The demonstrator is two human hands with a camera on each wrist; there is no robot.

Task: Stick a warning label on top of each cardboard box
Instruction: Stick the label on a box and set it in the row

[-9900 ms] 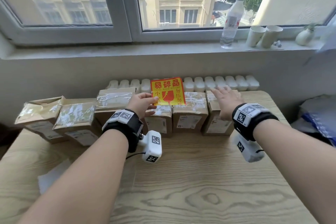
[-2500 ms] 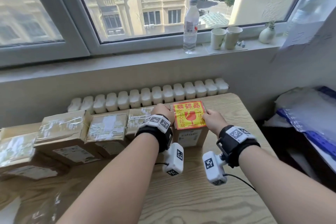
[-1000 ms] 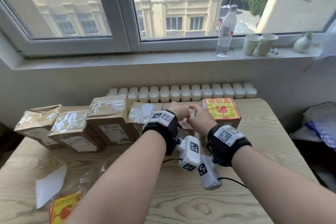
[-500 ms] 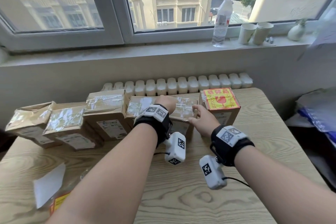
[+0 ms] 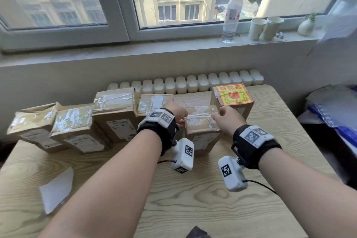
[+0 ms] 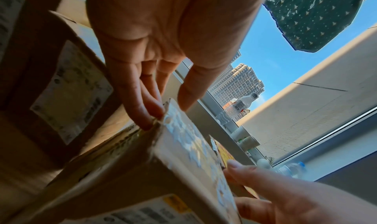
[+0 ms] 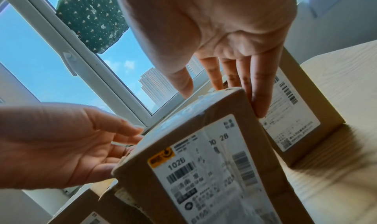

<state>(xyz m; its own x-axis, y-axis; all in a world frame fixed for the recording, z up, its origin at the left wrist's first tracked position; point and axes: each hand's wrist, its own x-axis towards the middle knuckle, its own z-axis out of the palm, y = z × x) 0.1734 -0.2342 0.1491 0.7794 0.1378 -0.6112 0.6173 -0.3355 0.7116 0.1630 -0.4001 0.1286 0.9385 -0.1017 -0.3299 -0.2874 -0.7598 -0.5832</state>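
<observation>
Standing forward of the row, the small taped cardboard box (image 5: 201,121) is sandwiched between both hands. The left hand (image 5: 174,110) lays straight fingers (image 6: 142,108) on its left face and the right hand (image 5: 226,120) lays straight fingers (image 7: 257,90) on its right face; neither curls round it. It looks light and stiff, though its tape is glossy, so squeezing the bare side faces suits. The labelled box (image 5: 231,106) stands just beside it, unlabelled boxes (image 5: 114,110) crowd the left, and the bare table (image 5: 193,199) in front offers room.

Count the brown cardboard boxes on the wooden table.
6. Left to right: crumpled box, flat taped box, taller box, small box beyond the left hand, nearer box between it and the right hand, end box bearing the yellow-and-red warning label. None seems hidden.
</observation>
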